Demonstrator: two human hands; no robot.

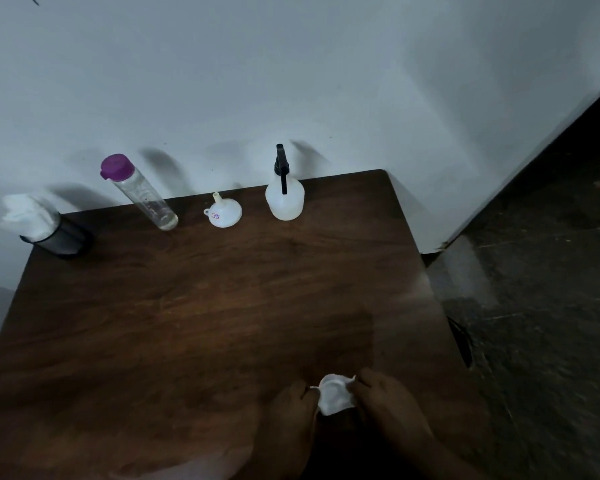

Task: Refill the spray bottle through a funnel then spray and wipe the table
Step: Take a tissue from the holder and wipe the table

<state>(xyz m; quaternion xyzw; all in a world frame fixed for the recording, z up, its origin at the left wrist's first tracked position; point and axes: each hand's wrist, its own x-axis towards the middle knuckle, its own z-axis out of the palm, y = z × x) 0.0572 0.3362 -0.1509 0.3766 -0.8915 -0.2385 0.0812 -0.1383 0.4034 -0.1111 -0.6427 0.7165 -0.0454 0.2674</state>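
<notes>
At the near edge of the dark wooden surface [205, 306], the left hand [291, 410] and the right hand [385, 400] pinch a small crumpled white tissue [335, 394] between them (fingers curled). The white plastic spray bottle with black trigger [284, 199] stands at the far edge, well apart.

A pale wall [291, 64] filled the upper frame, with a small dark mark [35, 1] at its top left and soft shadows lower down. A dark, scuffed floor [551, 271] took up the right side. At the left edge stood a dark holder [66, 239] stuffed with white tissues [25, 216]. The wall's lower corner [442, 245] at centre right looked chipped.
</notes>
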